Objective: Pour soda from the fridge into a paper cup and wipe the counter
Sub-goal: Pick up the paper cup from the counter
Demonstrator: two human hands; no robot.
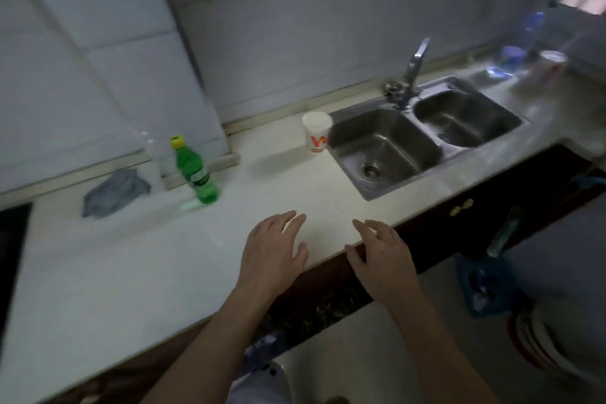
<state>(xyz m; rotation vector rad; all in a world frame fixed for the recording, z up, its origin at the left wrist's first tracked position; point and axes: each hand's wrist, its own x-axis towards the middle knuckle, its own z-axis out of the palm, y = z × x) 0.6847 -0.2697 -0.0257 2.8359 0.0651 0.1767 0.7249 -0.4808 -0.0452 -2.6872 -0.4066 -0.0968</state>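
Observation:
A green soda bottle (196, 174) with a yellow cap stands upright on the pale counter (131, 259), near the back wall. A white paper cup (316, 132) with red print stands upright by the sink's left edge. A crumpled grey-blue cloth (113, 192) lies left of the bottle. My left hand (273, 251) hovers over the counter's front part with its fingers spread and holds nothing. My right hand (382, 256) hangs over the counter's front edge, fingers relaxed and empty. Both hands are well in front of the bottle and the cup.
A steel double sink (423, 138) with a tap (414, 67) fills the right of the counter. Blurred bottles and a cup (552, 64) stand at the far right. A dark hob (13, 239) sits at the left edge. A clear bottle (151, 157) stands behind the soda.

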